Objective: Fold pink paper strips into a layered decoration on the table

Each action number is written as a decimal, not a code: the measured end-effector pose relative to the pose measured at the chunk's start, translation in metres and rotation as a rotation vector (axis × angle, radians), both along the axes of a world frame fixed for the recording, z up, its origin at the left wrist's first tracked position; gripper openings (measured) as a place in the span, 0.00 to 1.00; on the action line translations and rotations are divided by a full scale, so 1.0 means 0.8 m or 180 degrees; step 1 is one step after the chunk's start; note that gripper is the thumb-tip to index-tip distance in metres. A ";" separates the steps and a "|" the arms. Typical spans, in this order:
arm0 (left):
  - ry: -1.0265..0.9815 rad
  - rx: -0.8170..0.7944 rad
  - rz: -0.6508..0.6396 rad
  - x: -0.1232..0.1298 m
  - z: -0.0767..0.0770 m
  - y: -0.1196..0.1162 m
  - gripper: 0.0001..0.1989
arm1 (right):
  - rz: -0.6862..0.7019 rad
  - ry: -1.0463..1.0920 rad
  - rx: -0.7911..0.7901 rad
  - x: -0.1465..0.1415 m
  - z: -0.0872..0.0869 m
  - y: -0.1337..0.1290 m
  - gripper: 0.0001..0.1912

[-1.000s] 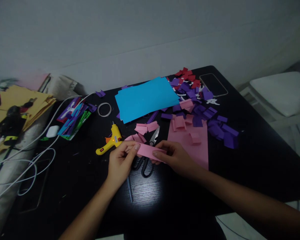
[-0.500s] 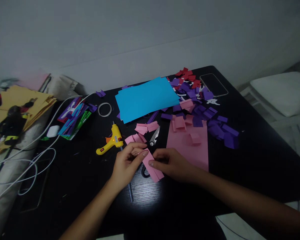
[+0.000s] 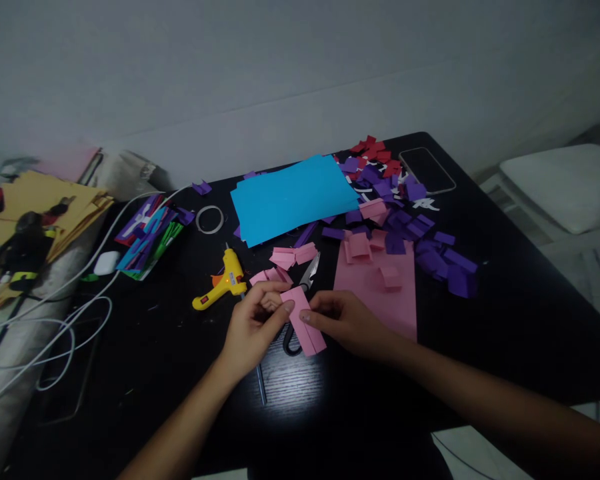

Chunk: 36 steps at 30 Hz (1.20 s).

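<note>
Between my hands is a creased strip of pink paper [image 3: 307, 331], tilted above the table. My left hand [image 3: 253, 325] pinches its upper left edge between thumb and fingers. On the opposite side, my right hand [image 3: 347, 322] grips the strip, thumb on top near the fold. Beneath the paper lies a pair of scissors [image 3: 310, 272], its blades pointing away and one black handle loop showing. Folded pink pieces [image 3: 294, 255] rest just beyond my hands. A yellow glue gun [image 3: 225, 280] lies left of them, its small light glowing.
Blue sheets [image 3: 295, 200] are stacked at the back. A pink sheet [image 3: 375, 303] lies to the right, beside scattered purple pieces [image 3: 447, 263] and red scraps [image 3: 377, 150]. A tape ring [image 3: 210, 219], white cables [image 3: 75, 320] and a pen-like stick [image 3: 261, 385] are on the left side.
The pink strip has turned its face more toward me and its lower end has risen slightly. My right hand has shifted a little upward along it. Everything else stays put.
</note>
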<state>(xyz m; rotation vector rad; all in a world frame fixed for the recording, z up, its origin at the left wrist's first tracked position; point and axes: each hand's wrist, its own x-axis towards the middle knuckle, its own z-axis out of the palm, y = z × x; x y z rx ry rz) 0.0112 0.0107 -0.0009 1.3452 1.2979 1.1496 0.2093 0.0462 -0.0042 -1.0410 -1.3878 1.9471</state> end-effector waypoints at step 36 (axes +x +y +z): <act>0.0514 -0.0414 -0.0679 -0.002 0.004 -0.003 0.15 | -0.0502 0.0174 0.0396 0.002 0.002 0.001 0.10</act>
